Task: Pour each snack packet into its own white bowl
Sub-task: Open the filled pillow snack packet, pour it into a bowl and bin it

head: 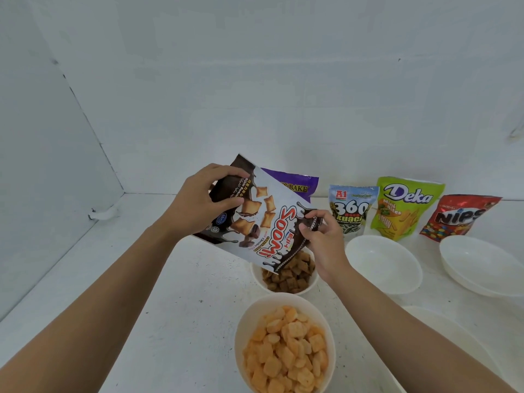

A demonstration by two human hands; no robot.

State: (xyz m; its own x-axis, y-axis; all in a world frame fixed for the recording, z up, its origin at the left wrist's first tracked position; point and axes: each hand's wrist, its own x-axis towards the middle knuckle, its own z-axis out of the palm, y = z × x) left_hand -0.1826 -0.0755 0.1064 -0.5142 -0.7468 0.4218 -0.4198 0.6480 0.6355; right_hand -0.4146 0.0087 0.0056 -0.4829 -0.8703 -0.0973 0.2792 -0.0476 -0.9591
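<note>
A brown-and-white Soomi snack packet (263, 222) hangs upside down and tilted, its mouth over a white bowl (310, 286) that holds brown cereal pillows. My left hand (204, 199) grips the packet's upper end. My right hand (323, 239) pinches its lower edge by the opening. In front, a nearer white bowl (241, 333) is full of orange-yellow puffs. Behind the held packet stand a purple packet (295, 184), a 360 Kuaci packet (351, 208), a green Deka packet (402, 208) and a red Nips packet (459, 217).
An empty white bowl (382, 263) sits to the right of the cereal bowl, stacked white bowls (482, 265) lie at the far right, and another white bowl (442, 336) shows under my right forearm. White walls close the counter at the left and back.
</note>
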